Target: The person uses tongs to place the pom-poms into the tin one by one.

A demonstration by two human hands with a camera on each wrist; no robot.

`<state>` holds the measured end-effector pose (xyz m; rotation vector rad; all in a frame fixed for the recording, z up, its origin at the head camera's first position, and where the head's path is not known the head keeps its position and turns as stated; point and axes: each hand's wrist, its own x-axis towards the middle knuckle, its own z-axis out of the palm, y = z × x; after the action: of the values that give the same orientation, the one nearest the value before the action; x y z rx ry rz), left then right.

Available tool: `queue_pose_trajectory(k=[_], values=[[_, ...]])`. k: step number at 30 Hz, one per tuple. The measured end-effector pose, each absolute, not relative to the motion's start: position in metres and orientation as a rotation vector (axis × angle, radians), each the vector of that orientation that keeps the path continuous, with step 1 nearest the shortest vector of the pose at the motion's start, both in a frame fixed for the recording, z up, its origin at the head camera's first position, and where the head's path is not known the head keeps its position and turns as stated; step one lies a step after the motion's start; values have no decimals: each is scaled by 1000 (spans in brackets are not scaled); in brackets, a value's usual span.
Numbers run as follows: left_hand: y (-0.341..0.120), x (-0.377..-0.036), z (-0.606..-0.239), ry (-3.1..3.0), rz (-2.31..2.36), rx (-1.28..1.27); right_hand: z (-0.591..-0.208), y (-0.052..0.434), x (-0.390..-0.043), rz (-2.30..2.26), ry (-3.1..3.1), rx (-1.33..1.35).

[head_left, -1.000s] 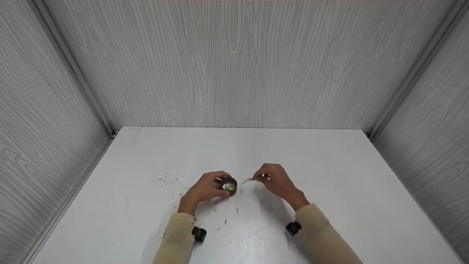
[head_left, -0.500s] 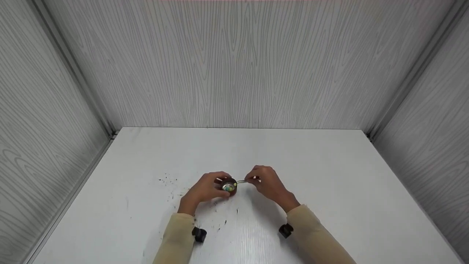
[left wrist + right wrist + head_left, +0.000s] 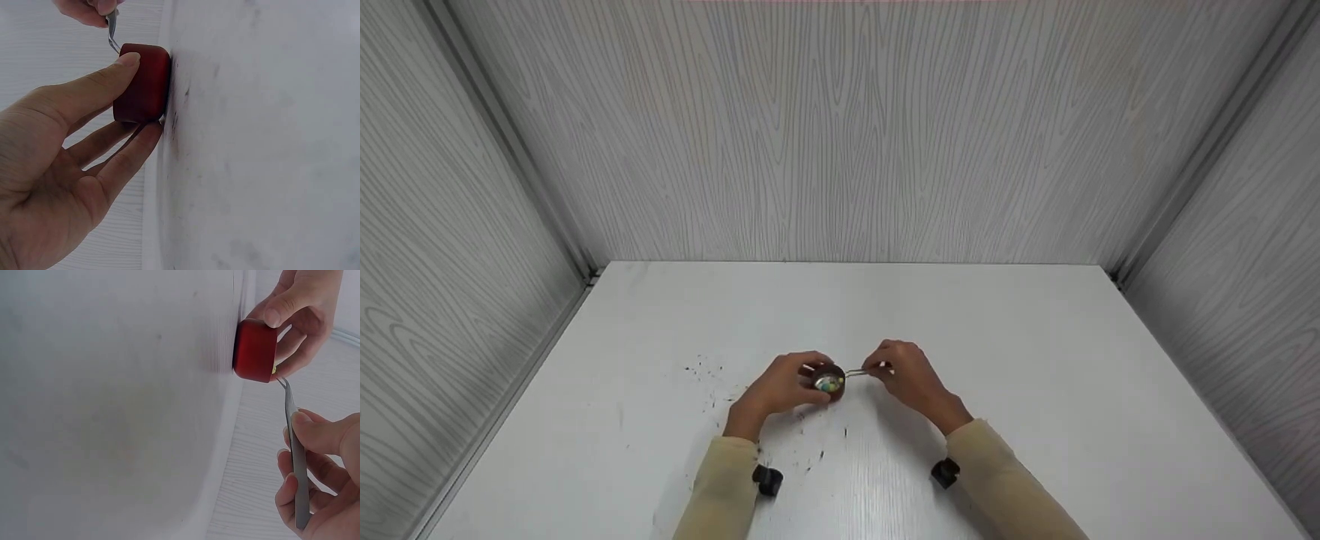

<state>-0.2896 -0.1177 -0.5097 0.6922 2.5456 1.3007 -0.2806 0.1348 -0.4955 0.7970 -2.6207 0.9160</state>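
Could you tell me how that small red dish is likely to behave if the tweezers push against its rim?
The red dish looks small and low, so it probably slides rather than tips. The left hand grips its sides, likely to stop that. Its wall looks thick and rigid, so the tweezers held by the right hand should not dent it. The small beads inside may scatter if jolted.

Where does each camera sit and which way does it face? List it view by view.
Head: worn high, facing forward and down at the white table; shows both sleeved forearms, left hand and right hand.
Left wrist: on the left wrist, looking along the palm at the red cup; shows left-hand fingers.
Right wrist: on the right wrist, looking along the tweezers at the cup; shows both hands' fingers.
Shared: all see the cup and tweezers.
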Motion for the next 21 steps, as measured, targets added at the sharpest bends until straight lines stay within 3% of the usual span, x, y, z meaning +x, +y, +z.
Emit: queue_pose_trajectory(k=[21], values=[[-120,-290,-511,2503,1338,715,-478,190,-273,965,-2606,756]])
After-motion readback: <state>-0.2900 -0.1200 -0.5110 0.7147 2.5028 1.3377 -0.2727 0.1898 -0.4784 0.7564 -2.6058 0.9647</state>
